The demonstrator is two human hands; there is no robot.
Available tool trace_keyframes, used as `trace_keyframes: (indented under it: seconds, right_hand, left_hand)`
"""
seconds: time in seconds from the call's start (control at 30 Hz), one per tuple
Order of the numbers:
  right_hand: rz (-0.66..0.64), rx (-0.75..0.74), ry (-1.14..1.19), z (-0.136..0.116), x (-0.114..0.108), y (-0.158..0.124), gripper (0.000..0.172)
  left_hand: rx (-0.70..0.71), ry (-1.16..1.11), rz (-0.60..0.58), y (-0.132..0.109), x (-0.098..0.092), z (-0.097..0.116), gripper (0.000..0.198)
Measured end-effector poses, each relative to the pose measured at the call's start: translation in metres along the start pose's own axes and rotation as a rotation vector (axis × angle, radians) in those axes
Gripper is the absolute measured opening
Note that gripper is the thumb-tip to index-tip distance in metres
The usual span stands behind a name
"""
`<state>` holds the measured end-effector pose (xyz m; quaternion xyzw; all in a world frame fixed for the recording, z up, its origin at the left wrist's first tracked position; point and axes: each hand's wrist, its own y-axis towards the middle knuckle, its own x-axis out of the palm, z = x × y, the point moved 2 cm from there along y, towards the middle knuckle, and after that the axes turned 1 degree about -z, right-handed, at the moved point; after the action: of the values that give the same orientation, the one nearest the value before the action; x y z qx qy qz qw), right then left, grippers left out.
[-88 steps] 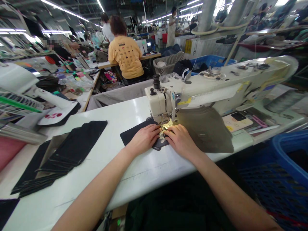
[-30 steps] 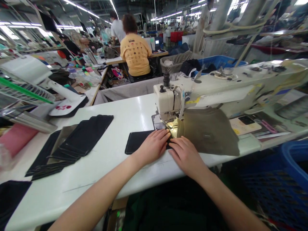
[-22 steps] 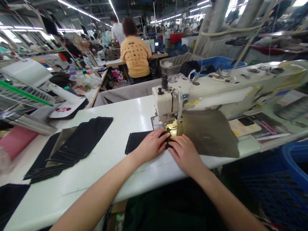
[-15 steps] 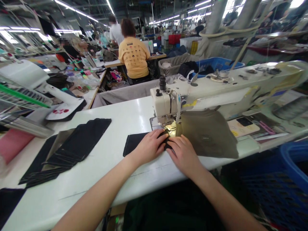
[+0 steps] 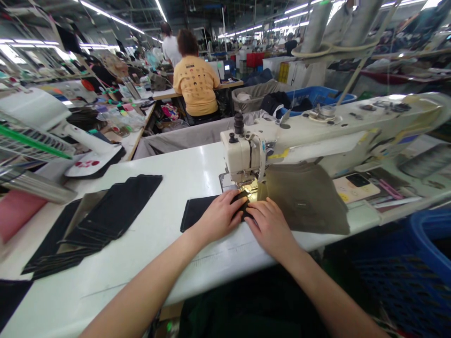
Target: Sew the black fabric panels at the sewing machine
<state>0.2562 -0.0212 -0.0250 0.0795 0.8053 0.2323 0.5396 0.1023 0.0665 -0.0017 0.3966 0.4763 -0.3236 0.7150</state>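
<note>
A dark fabric piece [image 5: 198, 210] lies on the sewing table, its right end under my hands in front of the sewing machine's needle area [image 5: 251, 187]. My left hand [image 5: 223, 211] has its fingers bent over this piece, gripping it near the presser foot. Close beside it, my right hand [image 5: 266, 218] holds the right end of the same piece with curled fingertips. My fingers hide part of the cloth. The sewing machine [image 5: 243, 152] stands just beyond both hands. To the right, an olive-brown fabric panel [image 5: 306, 202] lies flat under the machine arm.
A fanned stack of dark fabric pieces [image 5: 116, 206] lies on the left of the table. A phone [image 5: 357, 179] and a pink tool [image 5: 389, 188] are at the right. A blue basket [image 5: 398, 277] stands below right. A person in a yellow top [image 5: 195, 84] sits ahead.
Both hands and the dark piece stay almost in the same place at the needle. The whole view has shifted very slightly.
</note>
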Motion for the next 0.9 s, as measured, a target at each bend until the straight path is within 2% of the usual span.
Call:
trace_keyframes:
  seconds: [0.7,0.9]
  right_hand:
    - [-0.036,-0.020,-0.028,0.002,-0.003,0.003,0.022]
    - [-0.063,-0.017,-0.019,0.003,-0.005,-0.005,0.026]
  left_hand:
    - [0.015,0.055,-0.019,0.002,-0.001,-0.008,0.038]
    - [0.039,0.133,-0.049,-0.011,0.000,0.007,0.038]
